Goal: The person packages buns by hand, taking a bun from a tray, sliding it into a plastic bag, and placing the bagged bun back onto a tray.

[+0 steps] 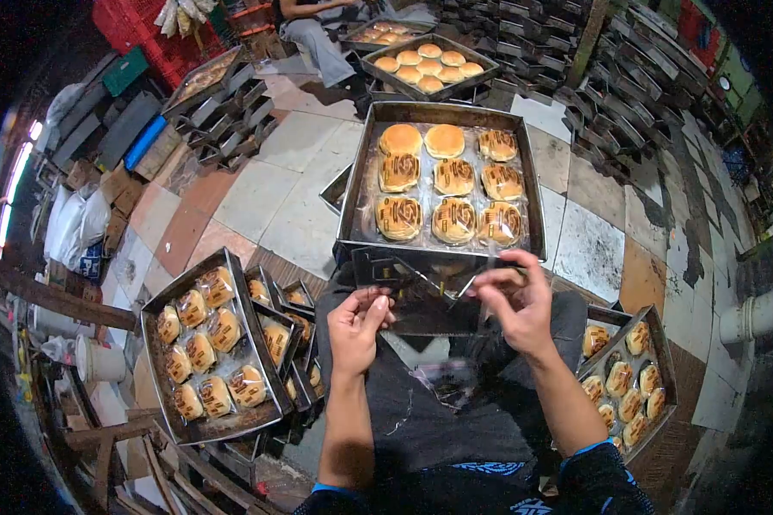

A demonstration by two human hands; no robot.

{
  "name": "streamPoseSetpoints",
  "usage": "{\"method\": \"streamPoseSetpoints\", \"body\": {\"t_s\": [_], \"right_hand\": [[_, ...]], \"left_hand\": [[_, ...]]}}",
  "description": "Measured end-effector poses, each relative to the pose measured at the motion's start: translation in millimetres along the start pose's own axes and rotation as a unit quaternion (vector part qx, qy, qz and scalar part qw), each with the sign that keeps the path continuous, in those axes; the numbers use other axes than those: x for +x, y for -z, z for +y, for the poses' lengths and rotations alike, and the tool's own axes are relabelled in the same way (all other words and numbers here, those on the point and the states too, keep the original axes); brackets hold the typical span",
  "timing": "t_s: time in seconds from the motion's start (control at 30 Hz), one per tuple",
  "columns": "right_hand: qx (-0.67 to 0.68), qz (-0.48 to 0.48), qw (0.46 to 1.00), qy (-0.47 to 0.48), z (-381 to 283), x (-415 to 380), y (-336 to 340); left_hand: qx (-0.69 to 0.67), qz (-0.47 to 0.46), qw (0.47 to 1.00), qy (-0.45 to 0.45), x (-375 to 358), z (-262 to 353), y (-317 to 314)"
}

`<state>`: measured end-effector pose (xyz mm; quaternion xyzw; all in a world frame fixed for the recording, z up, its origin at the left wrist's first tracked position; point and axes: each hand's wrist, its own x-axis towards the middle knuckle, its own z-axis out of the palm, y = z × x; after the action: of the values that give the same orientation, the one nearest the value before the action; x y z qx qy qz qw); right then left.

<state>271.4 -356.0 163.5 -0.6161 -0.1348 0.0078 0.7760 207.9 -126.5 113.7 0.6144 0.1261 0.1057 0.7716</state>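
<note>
In front of my lap I hold a clear printed plastic bag point(421, 316), seen against a dark tray side. My left hand point(358, 330) is closed, thumb and fingers pinching the bag's left side. My right hand point(517, 300) is closed at its right side, fingertips bent together; thin shiny lines run across the plastic beside them. Just beyond my hands stands a metal tray point(532, 184) of round buns. Most are in clear printed wrappers, like the wrapped bun point(453, 221) in its front row. Two plain-topped buns point(444, 142) sit in the back row.
A tilted tray point(155, 378) of wrapped buns lies at my left over smaller trays. Another tray point(661, 343) of buns is at my right. Farther off are a tray point(481, 84) of plain buns, stacked empty trays point(627, 112) and a seated person point(318, 47). A white bucket point(100, 359) stands left.
</note>
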Motion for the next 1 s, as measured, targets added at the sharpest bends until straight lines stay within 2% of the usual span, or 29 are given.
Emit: {"method": "streamPoseSetpoints", "body": {"t_s": [0.03, 0.07, 0.1, 0.13, 0.2, 0.27, 0.33, 0.37, 0.4, 0.43, 0.47, 0.5, 0.53, 0.57, 0.6, 0.67, 0.7, 0.73, 0.8, 0.83, 0.87, 0.93, 0.97, 1.0], "right_hand": [[-0.002, 0.002, 1.0, -0.005, 2.0, 2.4, -3.0], [-0.02, 0.034, 0.999, 0.029, 5.1, 6.2, -5.2], [-0.039, 0.066, 0.995, 0.063, 8.3, 10.0, -8.0], [-0.044, 0.066, 0.995, 0.058, 7.3, 12.9, -12.2], [-0.173, -0.056, 0.981, 0.061, 4.9, 18.9, -22.5], [-0.219, -0.097, 0.955, 0.173, 15.2, 32.3, -35.3], [-0.192, -0.125, 0.968, 0.1, 18.2, 57.6, -46.1], [-0.22, -0.126, 0.965, 0.074, 35.8, 86.7, -40.1], [-0.248, -0.126, 0.959, 0.047, 53.7, 128.5, -29.6], [-0.248, -0.102, 0.961, -0.071, 61.4, 175.5, -24.0], [-0.364, -0.059, 0.927, -0.059, 97.7, 231.0, 1.0], [-0.465, -0.014, 0.881, -0.086, 108.8, 272.6, -1.4], [-0.521, -0.019, 0.853, -0.027, 163.3, 331.0, 39.3], [-0.544, -0.021, 0.832, -0.101, 181.7, 370.9, 52.6], [-0.565, -0.022, 0.807, -0.173, 194.5, 400.3, 57.3], [-0.614, 0.084, 0.754, -0.218, 214.0, 439.2, 53.4], [-0.51, 0.096, 0.817, -0.25, 238.7, 464.2, 75.1], [-0.406, 0.05, 0.853, -0.325, 200.5, 445.7, 37.0], [-0.483, 0.035, 0.813, -0.323, 178.2, 438.2, 11.4], [-0.489, -0.016, 0.818, -0.302, 190.5, 444.5, 27.2], [-0.491, -0.016, 0.817, -0.301, 196.3, 436.5, 34.8], [-0.39, 0.037, 0.901, -0.184, 190.6, 410.7, 52.9], [-0.28, 0.099, 0.943, -0.152, 172.9, 386.9, 48.9], [-0.099, 0.154, 0.962, -0.205, 130.8, 348.6, 21.6]], "left_hand": [[-0.019, -0.005, 0.999, -0.04, -0.1, -0.5, -2.3], [-0.038, -0.011, 0.996, -0.079, 0.9, 0.9, -3.6], [-0.032, 0.013, 0.998, -0.05, 1.8, 6.3, 0.2], [-0.093, 0.06, 0.994, -0.023, 4.6, 11.3, -3.1], [-0.024, 0.142, 0.989, -0.026, 15.5, -12.0, 15.7], [-0.091, 0.204, 0.974, -0.03, 25.2, -20.2, 24.4], [-0.132, 0.274, 0.953, -0.011, 32.7, -27.7, 34.6], [-0.167, 0.302, 0.937, -0.045, 40.6, -38.7, 41.0], [-0.205, 0.325, 0.923, -0.006, 46.4, -38.8, 47.4], [-0.127, 0.315, 0.941, 0.004, 49.3, -43.1, 54.1], [-0.047, 0.301, 0.952, 0.015, 49.7, -47.6, 59.7], [-0.049, 0.306, 0.951, 0.021, 50.8, -50.2, 61.7], [-0.123, 0.333, 0.934, 0.042, 52.4, -51.3, 61.4], [-0.197, 0.358, 0.911, 0.06, 54.5, -51.0, 60.6], [-0.197, 0.363, 0.909, 0.061, 56.9, -46.6, 58.5], [-0.244, 0.397, 0.876, 0.129, 61.1, -39.8, 56.0], [-0.196, 0.304, 0.931, 0.045, 54.2, -48.3, 67.9], [-0.196, 0.312, 0.929, 0.046, 57.1, -50.8, 70.0], [-0.251, 0.339, 0.903, 0.082, 58.1, -51.6, 69.4], [-0.279, 0.349, 0.889, 0.099, 56.8, -50.8, 68.2], [-0.281, 0.349, 0.888, 0.1, 58.0, -48.9, 67.3], [-0.209, 0.308, 0.925, 0.072, 58.2, -41.5, 66.1], [-0.242, 0.268, 0.932, -0.005, 56.8, -57.6, 68.1], [-0.248, 0.264, 0.932, -0.01, 54.8, -52.7, 66.5]]}}
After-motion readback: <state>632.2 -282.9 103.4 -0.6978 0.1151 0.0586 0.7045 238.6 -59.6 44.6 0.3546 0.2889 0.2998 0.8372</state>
